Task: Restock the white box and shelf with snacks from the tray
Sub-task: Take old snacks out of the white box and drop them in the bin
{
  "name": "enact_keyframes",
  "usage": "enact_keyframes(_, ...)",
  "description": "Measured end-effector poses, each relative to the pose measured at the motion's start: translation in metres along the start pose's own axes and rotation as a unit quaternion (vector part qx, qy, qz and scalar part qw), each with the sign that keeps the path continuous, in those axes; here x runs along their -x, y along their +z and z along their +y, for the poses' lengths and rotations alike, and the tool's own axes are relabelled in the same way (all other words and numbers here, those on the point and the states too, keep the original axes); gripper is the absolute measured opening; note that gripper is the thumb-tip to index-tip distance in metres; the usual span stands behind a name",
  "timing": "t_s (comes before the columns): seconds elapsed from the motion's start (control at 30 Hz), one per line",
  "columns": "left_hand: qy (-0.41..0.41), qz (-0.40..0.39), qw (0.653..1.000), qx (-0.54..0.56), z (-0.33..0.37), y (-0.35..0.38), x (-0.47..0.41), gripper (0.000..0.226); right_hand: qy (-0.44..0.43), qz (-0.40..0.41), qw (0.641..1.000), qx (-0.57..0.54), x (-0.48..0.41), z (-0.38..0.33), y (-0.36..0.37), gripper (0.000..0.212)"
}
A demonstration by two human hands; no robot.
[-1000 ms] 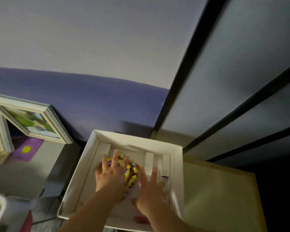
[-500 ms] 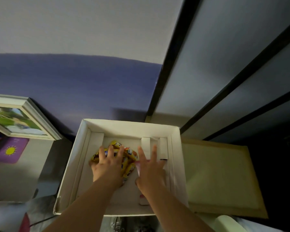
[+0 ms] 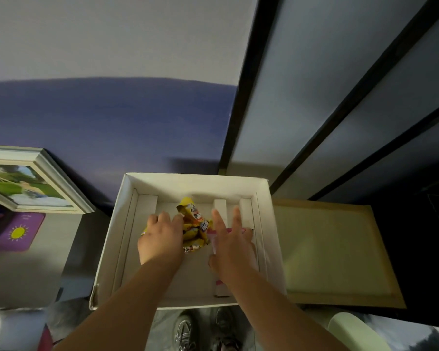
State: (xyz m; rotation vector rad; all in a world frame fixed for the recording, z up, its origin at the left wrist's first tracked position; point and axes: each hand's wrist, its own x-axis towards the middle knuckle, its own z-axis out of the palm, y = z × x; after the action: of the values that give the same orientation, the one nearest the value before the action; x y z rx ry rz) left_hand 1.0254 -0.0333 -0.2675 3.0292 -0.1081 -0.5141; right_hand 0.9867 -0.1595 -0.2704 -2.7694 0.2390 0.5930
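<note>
The white box sits open in front of me, with narrow card dividers along its far wall. A heap of yellow snack packets lies in its middle. My left hand rests palm down on the left side of the heap, fingers curled over the packets. My right hand lies flat with fingers spread on pink-and-white packets to the right of the heap. The tray is not in view.
A pale wooden panel lies to the right of the box. Dark shelf frame bars rise behind it. A framed picture and a purple mat with a sun are at the left. My shoes show below the box.
The view has tilted down, so the box sits lower and nearer. Both hands have slid a little toward me over the packets, and the yellow heap shows more between them.
</note>
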Motion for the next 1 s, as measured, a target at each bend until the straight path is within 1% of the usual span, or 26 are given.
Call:
enact_keyframes(0.13, -0.004, 0.048, 0.998, 0.027, -0.002, -0.020, 0.008, 0.050, 0.002, 0.051, 0.998, -0.038, 0.007, -0.004, -0.022, 0.092)
enact_keyframes(0.27, 0.006, 0.108, 0.992, 0.059, 0.010, -0.051, 0.018, 0.064, -0.004, 0.128, 0.991, -0.043, 0.021, -0.006, -0.054, 0.092)
enact_keyframes(0.37, 0.017, 0.153, 0.986, 0.063, 0.021, -0.071, 0.033, 0.065, -0.009, 0.169, 0.984, -0.050, 0.038, -0.005, -0.079, 0.093)
enact_keyframes(0.5, 0.038, 0.201, 0.977, 0.056, 0.031, -0.089, 0.063, 0.062, -0.021, 0.186, 0.980, -0.073, 0.071, 0.001, -0.107, 0.092)
enact_keyframes(0.57, 0.047, 0.223, 0.970, 0.079, 0.038, -0.097, 0.081, 0.057, -0.022, 0.190, 0.978, -0.086, 0.092, 0.009, -0.118, 0.090)
enact_keyframes(0.63, 0.057, 0.258, 0.958, 0.112, 0.049, -0.107, 0.103, 0.055, -0.023, 0.205, 0.974, -0.098, 0.115, 0.020, -0.130, 0.089)
enact_keyframes(0.7, 0.079, 0.308, 0.940, 0.123, 0.064, -0.117, 0.127, 0.052, -0.026, 0.230, 0.968, -0.097, 0.139, 0.035, -0.140, 0.089)
enact_keyframes(0.8, 0.104, 0.388, 0.904, 0.145, 0.096, -0.138, 0.167, 0.048, -0.033, 0.257, 0.961, -0.099, 0.179, 0.062, -0.156, 0.091)
enact_keyframes(0.87, 0.112, 0.426, 0.883, 0.166, 0.123, -0.151, 0.197, 0.047, -0.035, 0.274, 0.955, -0.107, 0.211, 0.084, -0.168, 0.092)
enact_keyframes(0.93, 0.138, 0.436, 0.871, 0.178, 0.153, -0.157, 0.227, 0.047, -0.031, 0.293, 0.949, -0.113, 0.244, 0.108, -0.178, 0.093)
enact_keyframes(1.0, 0.169, 0.424, 0.870, 0.187, 0.182, -0.154, 0.253, 0.050, -0.017, 0.308, 0.944, -0.113, 0.276, 0.134, -0.185, 0.093)
